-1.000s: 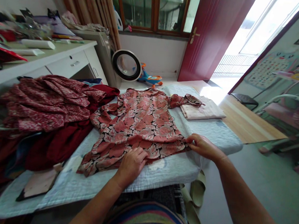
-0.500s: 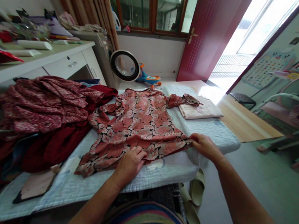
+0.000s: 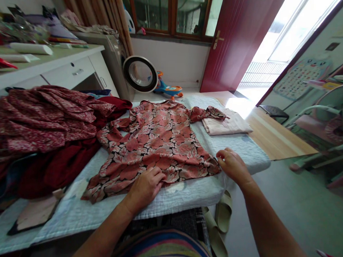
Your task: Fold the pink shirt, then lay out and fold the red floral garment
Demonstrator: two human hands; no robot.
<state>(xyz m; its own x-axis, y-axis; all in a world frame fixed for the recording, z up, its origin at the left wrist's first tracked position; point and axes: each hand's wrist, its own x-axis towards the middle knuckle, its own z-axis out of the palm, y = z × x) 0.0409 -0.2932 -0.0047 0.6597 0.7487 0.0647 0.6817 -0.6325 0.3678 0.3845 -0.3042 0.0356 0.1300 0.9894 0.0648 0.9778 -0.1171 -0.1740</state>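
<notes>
A floral blouse [image 3: 162, 139] in coral, black and cream lies spread over a pale blue quilted cover [image 3: 182, 194], hem towards me. One sleeve stretches out to the right; the other is bunched on the left. My left hand [image 3: 147, 184] rests at the middle of the hem with fingers curled on the fabric, its fingertips partly hidden. Just off the hem's right corner hovers my right hand [image 3: 233, 164], its thumb and fingers slightly apart with no cloth between them. A folded cream garment [image 3: 229, 123] lies beyond it, by the outstretched sleeve.
Rumpled clothes, a red patterned garment [image 3: 45, 118] on top, are heaped at left. A flat pinkish piece [image 3: 36, 211] lies near the front-left edge. Behind stand a white desk [image 3: 73, 69] and a washing machine with its round door [image 3: 140, 74] open. Green slippers [image 3: 224, 211] are on the floor.
My right hand has released the hem's right corner and lifted slightly off it, and the corner has dropped onto the cover. My left hand stays on the hem. The view has shifted slightly.
</notes>
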